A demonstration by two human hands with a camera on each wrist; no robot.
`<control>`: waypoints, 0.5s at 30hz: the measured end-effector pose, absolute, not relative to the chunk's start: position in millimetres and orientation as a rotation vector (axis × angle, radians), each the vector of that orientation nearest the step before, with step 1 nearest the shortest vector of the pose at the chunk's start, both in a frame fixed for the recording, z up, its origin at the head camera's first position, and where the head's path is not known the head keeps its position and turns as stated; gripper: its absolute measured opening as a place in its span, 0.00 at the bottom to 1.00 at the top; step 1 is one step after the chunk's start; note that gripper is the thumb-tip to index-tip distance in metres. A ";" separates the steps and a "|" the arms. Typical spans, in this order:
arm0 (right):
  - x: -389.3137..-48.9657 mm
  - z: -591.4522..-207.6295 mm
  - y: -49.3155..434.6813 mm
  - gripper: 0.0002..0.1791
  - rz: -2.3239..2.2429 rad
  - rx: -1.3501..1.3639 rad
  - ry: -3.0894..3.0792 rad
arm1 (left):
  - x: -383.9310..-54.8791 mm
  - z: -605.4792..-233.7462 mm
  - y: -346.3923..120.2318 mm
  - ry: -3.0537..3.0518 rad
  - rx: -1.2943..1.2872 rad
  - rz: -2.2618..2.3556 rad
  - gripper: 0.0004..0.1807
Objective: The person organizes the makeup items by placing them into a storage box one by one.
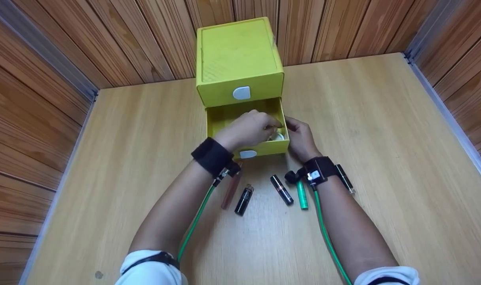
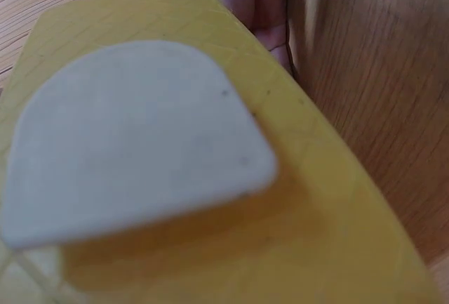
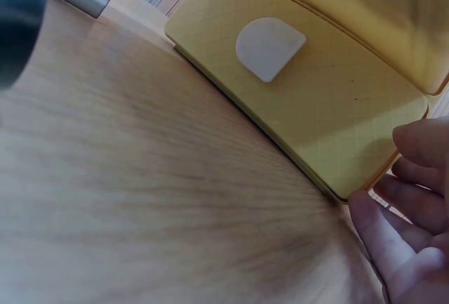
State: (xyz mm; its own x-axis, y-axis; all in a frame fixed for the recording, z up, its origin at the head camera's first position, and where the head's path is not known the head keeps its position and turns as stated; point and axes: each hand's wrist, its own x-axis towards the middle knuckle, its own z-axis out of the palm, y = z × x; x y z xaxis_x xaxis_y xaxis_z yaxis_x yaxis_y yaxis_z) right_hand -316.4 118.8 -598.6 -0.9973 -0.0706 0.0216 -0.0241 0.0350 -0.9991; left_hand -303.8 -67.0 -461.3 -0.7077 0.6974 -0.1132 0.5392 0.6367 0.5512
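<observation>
My left hand (image 1: 250,128) reaches over the front into the pulled-out lower drawer (image 1: 264,148) of a small yellow drawer box (image 1: 238,53). Its fingers bend down at a round, white-rimmed thing (image 1: 278,137) in the drawer's right front corner; I cannot tell whether they pinch it. Along the drawer's outer right side lies my right hand (image 1: 301,138). In the right wrist view, its loosely bent fingers (image 3: 421,142) touch the drawer's side edge, the thumb low at the corner. The white drawer tab (image 2: 140,142) fills much of the left wrist view.
On the table in front lie a brownish-pink tube (image 1: 231,190), a small black bottle (image 1: 244,200), a black tube with a shiny band (image 1: 282,190) and a green tube (image 1: 302,196). Another black tube (image 1: 344,178) sits beside the right wrist. Wood-panelled walls (image 1: 157,35) enclose the table.
</observation>
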 end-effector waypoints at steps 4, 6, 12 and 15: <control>-316.8 -597.7 119.4 0.20 -2.142 -0.118 2.258 | -303.8 -461.5 -68.7 2.552 1.024 0.717 0.15; -317.0 -597.8 119.8 0.19 -2.145 -0.128 2.255 | -303.0 -461.0 -70.6 2.551 1.030 0.730 0.14; -317.4 -597.9 120.4 0.21 -2.116 -0.149 2.272 | -294.8 -454.7 -84.9 2.622 1.011 0.761 0.15; -317.0 -599.0 120.9 0.21 -2.112 -0.130 2.268 | -287.5 -450.5 -96.8 2.679 0.989 0.808 0.17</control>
